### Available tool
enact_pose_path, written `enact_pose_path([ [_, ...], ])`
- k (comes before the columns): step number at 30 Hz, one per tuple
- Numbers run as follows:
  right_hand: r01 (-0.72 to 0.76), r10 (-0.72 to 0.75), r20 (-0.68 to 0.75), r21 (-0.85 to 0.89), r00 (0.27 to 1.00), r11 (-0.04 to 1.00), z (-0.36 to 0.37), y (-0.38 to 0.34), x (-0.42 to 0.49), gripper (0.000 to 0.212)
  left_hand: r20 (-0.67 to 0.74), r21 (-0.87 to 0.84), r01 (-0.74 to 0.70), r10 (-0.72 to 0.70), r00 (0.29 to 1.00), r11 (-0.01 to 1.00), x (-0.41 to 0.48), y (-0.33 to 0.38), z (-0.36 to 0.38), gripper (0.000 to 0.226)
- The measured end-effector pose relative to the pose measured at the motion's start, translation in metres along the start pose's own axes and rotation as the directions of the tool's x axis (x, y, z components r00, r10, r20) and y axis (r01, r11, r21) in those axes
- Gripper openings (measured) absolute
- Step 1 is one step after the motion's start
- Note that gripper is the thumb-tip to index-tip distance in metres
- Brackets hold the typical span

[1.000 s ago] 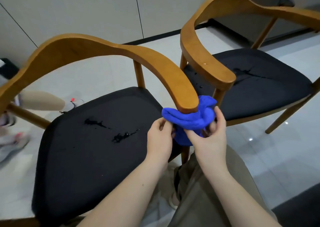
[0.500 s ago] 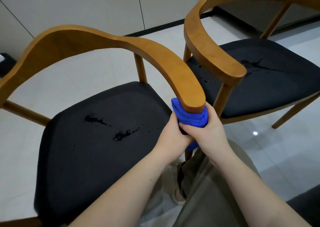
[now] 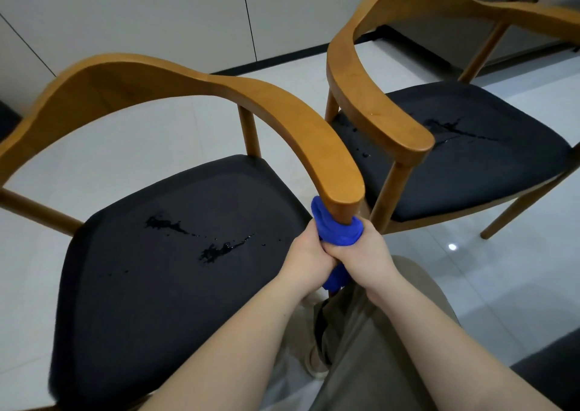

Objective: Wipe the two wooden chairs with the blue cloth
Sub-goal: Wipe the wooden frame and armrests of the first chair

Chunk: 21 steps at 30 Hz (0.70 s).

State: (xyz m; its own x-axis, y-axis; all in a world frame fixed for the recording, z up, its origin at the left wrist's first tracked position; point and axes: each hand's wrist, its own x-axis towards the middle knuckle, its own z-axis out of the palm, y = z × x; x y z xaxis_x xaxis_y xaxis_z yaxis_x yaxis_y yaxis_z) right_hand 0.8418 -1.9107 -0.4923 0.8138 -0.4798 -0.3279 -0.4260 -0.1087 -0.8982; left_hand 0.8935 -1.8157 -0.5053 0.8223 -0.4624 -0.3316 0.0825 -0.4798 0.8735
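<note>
Head view: both hands (image 3: 339,253) clamp blue cloth (image 3: 340,233) around chair leg (image 3: 343,217).

Both bare forearms reach up from the bottom of the frame and meet just right of centre; the left hand (image 3: 309,255) and right hand (image 3: 365,253) press together, fingers curled tight around the blue cloth (image 3: 340,231)

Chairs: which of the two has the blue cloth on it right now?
The nearer chair on the left. The cloth is wrapped around its front leg just under the armrest, both hands gripping it. The other chair is untouched.
</note>
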Motion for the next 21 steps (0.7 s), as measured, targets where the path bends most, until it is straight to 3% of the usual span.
enact_pose_path([
  [4,0.019,-0.017,-0.087,0.026,0.996,0.999,-0.008,-0.006,-0.010,0.042,0.064,0.108,-0.092,0.086,0.994,0.990,0.004,0.008,-0.018,0.029],
  [6,0.055,-0.047,-0.142,0.047,0.989,0.997,-0.010,-0.012,-0.019,0.051,0.049,0.061,-0.140,0.137,0.989,0.988,0.004,0.013,-0.028,0.038],
  [8,0.090,-0.082,-0.159,0.044,0.984,0.995,-0.010,-0.015,-0.028,0.073,0.018,-0.051,-0.125,0.126,0.992,0.991,0.002,0.018,-0.038,0.053],
  [10,0.107,-0.094,-0.146,0.087,0.985,0.990,-0.009,-0.013,-0.037,0.090,0.012,-0.081,-0.123,0.125,0.992,0.989,0.003,0.020,-0.045,0.052],
  [13,0.116,-0.091,-0.165,0.148,0.982,0.982,-0.007,-0.007,-0.045,0.097,0.067,-0.049,-0.140,0.143,0.987,0.989,0.007,0.024,-0.051,0.042],
  [16,0.138,-0.105,-0.190,0.169,0.976,0.976,-0.004,-0.004,-0.043,0.103,0.159,-0.132,-0.039,0.060,0.985,0.990,0.017,0.034,-0.053,0.037],
  [18,0.154,-0.122,-0.195,0.158,0.973,0.975,-0.001,-0.005,-0.039,0.110,0.191,-0.308,0.071,-0.011,0.982,0.949,0.022,0.037,-0.052,0.032],
  [21,0.175,-0.152,-0.173,0.129,0.973,0.976,-0.001,-0.008,-0.030,0.121,0.272,-0.615,0.269,-0.121,0.955,0.741,0.025,0.038,-0.040,0.037],
])
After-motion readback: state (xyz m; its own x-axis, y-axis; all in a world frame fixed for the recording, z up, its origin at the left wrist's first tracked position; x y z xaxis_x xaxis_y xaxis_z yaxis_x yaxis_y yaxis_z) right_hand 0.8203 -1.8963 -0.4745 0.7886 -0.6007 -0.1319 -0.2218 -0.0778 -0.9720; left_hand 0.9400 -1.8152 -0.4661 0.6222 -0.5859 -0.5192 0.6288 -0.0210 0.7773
